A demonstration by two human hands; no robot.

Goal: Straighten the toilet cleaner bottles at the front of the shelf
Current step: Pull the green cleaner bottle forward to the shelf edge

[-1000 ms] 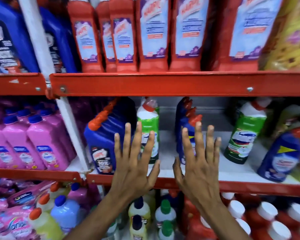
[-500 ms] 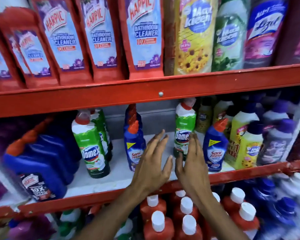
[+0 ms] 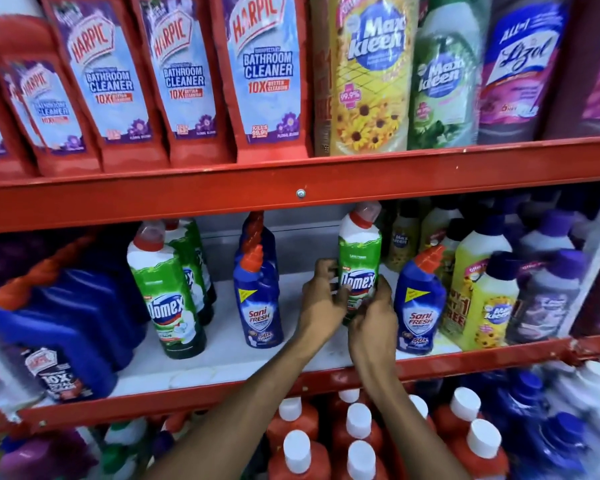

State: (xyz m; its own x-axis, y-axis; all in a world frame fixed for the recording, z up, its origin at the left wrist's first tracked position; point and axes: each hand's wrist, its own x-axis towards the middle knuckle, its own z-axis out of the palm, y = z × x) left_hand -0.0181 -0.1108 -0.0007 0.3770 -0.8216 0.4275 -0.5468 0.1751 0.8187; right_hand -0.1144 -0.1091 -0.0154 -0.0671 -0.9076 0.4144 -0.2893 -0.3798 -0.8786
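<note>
On the middle shelf (image 3: 229, 355) a green-and-white Domex toilet cleaner bottle (image 3: 359, 251) stands upright in the centre. My left hand (image 3: 317, 303) grips its lower left side and my right hand (image 3: 374, 317) wraps its lower right side and base. Another Domex bottle (image 3: 165, 292) leans slightly at the left front, with more green bottles behind it. A blue Sani Fresh bottle (image 3: 258, 299) stands left of my hands and a second Sani Fresh bottle (image 3: 418, 303) stands just right of them.
Big blue Harpic bottles (image 3: 59, 327) crowd the shelf's left end; yellow Max Kleen bottles (image 3: 482, 292) and purple ones fill the right. Red Harpic packs (image 3: 264, 74) line the shelf above. White-capped orange bottles (image 3: 357, 434) sit below. The red shelf lip (image 3: 187, 400) runs under my forearms.
The view has shifted right along the shelf. Both hands, open and spread before, have reached in and closed around the central Domex bottle.
</note>
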